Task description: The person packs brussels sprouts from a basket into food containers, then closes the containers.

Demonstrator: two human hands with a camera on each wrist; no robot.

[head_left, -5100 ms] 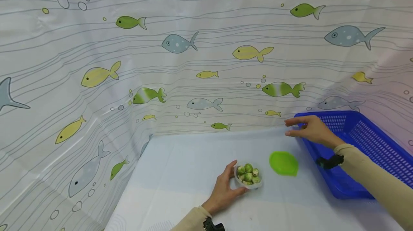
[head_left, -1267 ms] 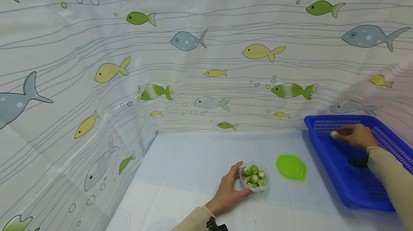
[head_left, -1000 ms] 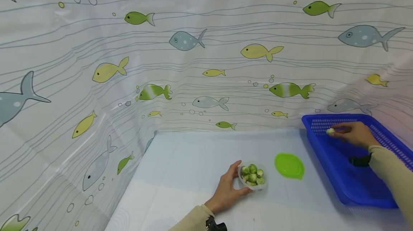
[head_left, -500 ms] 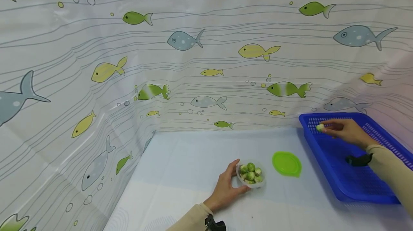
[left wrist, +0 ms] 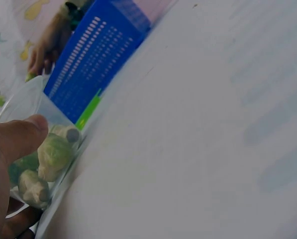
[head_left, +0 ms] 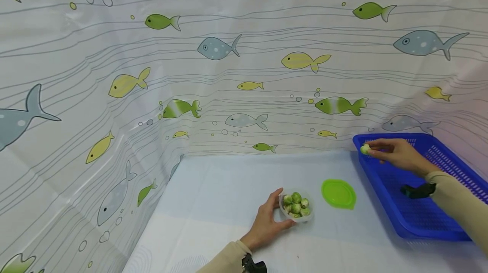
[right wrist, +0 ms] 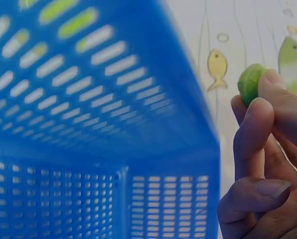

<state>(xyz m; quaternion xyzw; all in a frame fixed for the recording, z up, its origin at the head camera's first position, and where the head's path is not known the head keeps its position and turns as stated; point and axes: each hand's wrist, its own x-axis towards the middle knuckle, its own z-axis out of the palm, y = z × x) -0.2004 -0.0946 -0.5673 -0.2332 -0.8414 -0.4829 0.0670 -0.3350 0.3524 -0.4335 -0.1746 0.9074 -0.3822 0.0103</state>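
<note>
A small clear plastic container (head_left: 303, 219) stands on the table, filled with several Brussels sprouts (head_left: 295, 207). My left hand (head_left: 265, 223) grips its near left side, thumb and fingers curled round the wall; the left wrist view shows the thumb over the container's rim. With thumb and fingertips my right hand (head_left: 400, 154) pinches one Brussels sprout (right wrist: 251, 83) above the far left edge of the blue basket (head_left: 401, 218). To the right of the container lies a green lid (head_left: 338, 193), flat on the table and touched by neither hand.
The blue basket has perforated walls and takes up the right side of the table. A white curtain (head_left: 213, 82) printed with fish hangs behind and along the left. The pale tablecloth (head_left: 213, 192) covers the surface.
Five seconds ago my right hand was without a sprout over the basket's far left rim. It then held one inside the basket, and has since drawn it leftward to the rim. The left hand keeps its grip.
</note>
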